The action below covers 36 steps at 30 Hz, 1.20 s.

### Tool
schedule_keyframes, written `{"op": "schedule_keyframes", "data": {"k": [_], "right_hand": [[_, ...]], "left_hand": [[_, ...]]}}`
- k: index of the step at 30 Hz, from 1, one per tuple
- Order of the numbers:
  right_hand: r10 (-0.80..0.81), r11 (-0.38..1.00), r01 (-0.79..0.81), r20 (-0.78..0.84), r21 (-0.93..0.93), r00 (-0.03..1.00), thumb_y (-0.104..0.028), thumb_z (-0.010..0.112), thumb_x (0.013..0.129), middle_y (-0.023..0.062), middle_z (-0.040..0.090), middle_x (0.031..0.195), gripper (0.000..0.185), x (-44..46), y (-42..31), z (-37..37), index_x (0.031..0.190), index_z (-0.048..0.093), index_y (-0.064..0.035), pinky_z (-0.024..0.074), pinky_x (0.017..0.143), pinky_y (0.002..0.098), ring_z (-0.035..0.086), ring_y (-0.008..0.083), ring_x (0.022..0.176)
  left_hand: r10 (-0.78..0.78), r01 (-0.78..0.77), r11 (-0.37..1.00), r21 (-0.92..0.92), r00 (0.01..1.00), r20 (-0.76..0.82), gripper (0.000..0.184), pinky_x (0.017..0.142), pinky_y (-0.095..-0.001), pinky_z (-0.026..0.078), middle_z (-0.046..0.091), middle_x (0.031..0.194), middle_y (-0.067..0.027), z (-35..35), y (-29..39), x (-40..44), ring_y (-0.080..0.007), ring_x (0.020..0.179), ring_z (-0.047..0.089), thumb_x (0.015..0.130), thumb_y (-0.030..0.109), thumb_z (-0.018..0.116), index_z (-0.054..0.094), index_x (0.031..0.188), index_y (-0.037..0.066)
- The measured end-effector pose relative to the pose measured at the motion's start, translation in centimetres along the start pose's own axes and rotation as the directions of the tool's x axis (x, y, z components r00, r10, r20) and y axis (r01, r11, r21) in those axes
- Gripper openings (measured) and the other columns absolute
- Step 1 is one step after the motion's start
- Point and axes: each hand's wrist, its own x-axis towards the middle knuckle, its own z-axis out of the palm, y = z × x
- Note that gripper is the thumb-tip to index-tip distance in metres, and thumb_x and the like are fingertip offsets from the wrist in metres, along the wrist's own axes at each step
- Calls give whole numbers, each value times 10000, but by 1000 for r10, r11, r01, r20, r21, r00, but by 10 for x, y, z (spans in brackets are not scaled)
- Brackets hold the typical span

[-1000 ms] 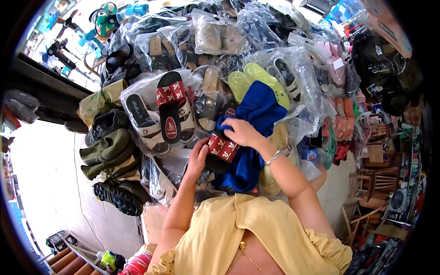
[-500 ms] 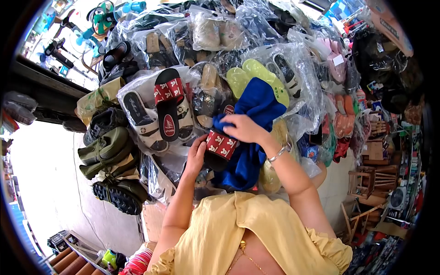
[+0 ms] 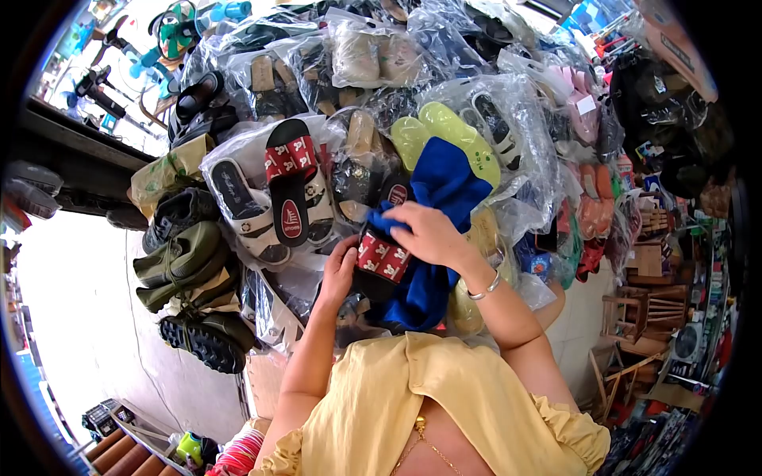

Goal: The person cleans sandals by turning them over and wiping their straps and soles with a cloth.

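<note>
My left hand [image 3: 340, 266] grips the side of a black slide sandal with a red patterned strap [image 3: 382, 255]. Over the sandal's footbed, my right hand [image 3: 425, 230] pinches part of a blue cloth [image 3: 444, 178]. The rest of that cloth drapes behind the sandal, up over lime green slippers [image 3: 477, 143] and down below my right wrist. To the left, a matching red-strapped slide [image 3: 292, 210] lies sole down on white-strapped sandals [image 3: 235, 194] in clear plastic. The fingertips of my right hand are partly buried in the cloth.
Plastic-wrapped footwear [image 3: 369, 51] is heaped across the display. Olive green shoes [image 3: 186, 254] hang at its left edge, above a pale floor [image 3: 95, 317]. Coral slippers [image 3: 595, 198] hang at right, with wooden stools [image 3: 663, 317] beyond. A dark beam [image 3: 87, 135] runs at upper left.
My right hand has shifted slightly right and down over the sandal, moving the bunched cloth with it. My left hand keeps its hold on the sandal.
</note>
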Motion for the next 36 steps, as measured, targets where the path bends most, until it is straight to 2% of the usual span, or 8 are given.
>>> {"op": "schedule_keyframes", "data": {"k": [3,9,13,17,21,25,32,36], "right_hand": [[49,999,-47,-257,15,965,-159,630,858,128,631,948,260,1,-9,5,1107,643,-85,546,749,425,648,335,870],[-4,917,72,172,-392,985,-146,666,830,98,610,900,299,-32,-22,49,1109,618,-52,545,726,392,629,292,879],[-127,982,149,184,-112,975,-136,672,820,86,617,914,286,-32,-28,11,1096,644,-64,541,723,375,631,280,879],[-97,992,86,-115,-92,989,-128,658,811,76,612,904,239,-29,-35,13,1043,657,-69,539,696,367,626,268,873],[-134,876,242,271,-417,953,-144,638,778,65,582,851,165,-53,-37,46,935,637,-92,536,663,346,610,241,814],[-160,987,152,299,50,941,-143,660,803,83,650,944,255,-47,-31,-1,1054,693,-108,530,762,363,644,275,894],[138,941,-80,-157,328,978,-72,644,868,81,639,913,277,-51,-12,-42,1141,669,-35,486,727,290,619,189,803],[248,891,-57,-377,451,892,-70,634,897,37,637,899,283,-59,5,-53,1170,647,1,464,729,254,581,111,803]], "left_hand": [[-49,48,998,-38,998,-28,381,962,-283,440,629,1182,-94,1,2,-1,-149,1075,569,1021,198,488,533,1323,-29],[31,-30,999,27,999,-22,351,936,-270,445,631,1169,-79,-2,-7,0,-137,1041,572,1003,159,504,552,1296,-28],[-100,99,993,67,995,5,344,936,-281,447,632,1161,-82,-2,0,-1,-141,1046,564,996,138,509,557,1300,-17],[6,-4,1000,22,997,-77,342,915,-280,451,639,1137,-71,0,-1,-3,-139,1031,568,1015,143,487,556,1314,-7],[31,-32,996,86,999,20,407,954,-284,443,632,1187,-88,-2,7,-4,-146,1086,568,998,210,548,528,1335,-17],[-1,-2,999,34,998,66,486,947,-323,466,646,1178,-120,6,13,-4,-172,1101,591,940,178,631,474,1353,-25],[132,-177,797,577,984,119,545,877,-334,482,661,1053,-135,24,62,1,-198,973,624,855,133,667,457,1345,23],[222,-250,957,-145,958,-181,608,890,-272,439,539,1198,-37,36,67,5,-121,1008,541,890,-16,552,320,1445,72]]}}
